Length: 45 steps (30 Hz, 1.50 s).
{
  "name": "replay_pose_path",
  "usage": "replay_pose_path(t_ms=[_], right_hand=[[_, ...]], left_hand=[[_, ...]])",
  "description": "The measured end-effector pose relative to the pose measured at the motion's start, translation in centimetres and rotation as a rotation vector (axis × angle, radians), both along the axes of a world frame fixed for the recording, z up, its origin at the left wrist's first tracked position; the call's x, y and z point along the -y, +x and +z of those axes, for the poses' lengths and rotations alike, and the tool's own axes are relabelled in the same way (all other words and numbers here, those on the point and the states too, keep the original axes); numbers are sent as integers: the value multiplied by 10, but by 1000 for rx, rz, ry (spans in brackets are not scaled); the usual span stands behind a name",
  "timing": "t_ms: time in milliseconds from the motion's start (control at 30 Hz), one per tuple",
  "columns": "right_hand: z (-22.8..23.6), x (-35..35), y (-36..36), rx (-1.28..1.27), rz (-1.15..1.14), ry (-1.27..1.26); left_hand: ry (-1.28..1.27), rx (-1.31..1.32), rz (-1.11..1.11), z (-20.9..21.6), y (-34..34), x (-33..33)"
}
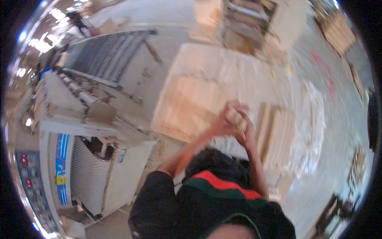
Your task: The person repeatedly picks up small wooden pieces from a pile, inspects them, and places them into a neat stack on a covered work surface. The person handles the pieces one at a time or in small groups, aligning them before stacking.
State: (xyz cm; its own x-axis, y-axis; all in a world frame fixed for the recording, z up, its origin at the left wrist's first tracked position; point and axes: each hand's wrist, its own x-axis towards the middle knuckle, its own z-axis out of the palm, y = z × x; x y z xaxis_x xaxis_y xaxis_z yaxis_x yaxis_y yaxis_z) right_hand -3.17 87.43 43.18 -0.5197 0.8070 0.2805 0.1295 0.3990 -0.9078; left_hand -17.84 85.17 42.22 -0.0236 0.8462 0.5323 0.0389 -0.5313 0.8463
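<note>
My left hand (225, 124) and my right hand (247, 129) meet in front of my body with their fingers closed together. Between them shows a small, pale tan, lumpy thing (235, 118), too blurred to name. Below and to the left of the hands lies a stack of light wooden boards (191, 105). Close by on the right is a second stack of narrower wooden strips (280, 137). Neither hand visibly touches the wood.
Both stacks rest on a pale sheet-covered platform (246, 71). On the left stands a machine with a control panel (34, 187) and a wide textured belt (93, 179). Beyond it is a dark roller rack (107, 55). Clear plastic wrap (312, 127) lies at the right.
</note>
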Motion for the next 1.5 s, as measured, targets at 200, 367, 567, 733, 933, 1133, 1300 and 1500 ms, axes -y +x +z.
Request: replay_pose_path(t_ms=[200,367,567,733,933,1133,1300,1500], right_hand=[[-26,3,13,268,89,41],[7,23,22,25,-1,128],[6,0,23,-20,-2,134],[-34,-13,23,224,151,114],[-13,-38,25,372,554,32],[29,0,-4,378,764,-372],[-10,21,-77,690,367,143],[-96,46,-126,791,147,458]], left_hand=[[38,-84,-75,31,6,12],[148,-35,-94,49,24,20],[253,-260,-209,63,17,18],[-43,-118,-193,33,0,23],[-115,212,-402,49,-46,32],[-62,615,-392,43,-109,60],[-383,643,296,-1,-172,80],[-387,192,863,-121,-236,132]])
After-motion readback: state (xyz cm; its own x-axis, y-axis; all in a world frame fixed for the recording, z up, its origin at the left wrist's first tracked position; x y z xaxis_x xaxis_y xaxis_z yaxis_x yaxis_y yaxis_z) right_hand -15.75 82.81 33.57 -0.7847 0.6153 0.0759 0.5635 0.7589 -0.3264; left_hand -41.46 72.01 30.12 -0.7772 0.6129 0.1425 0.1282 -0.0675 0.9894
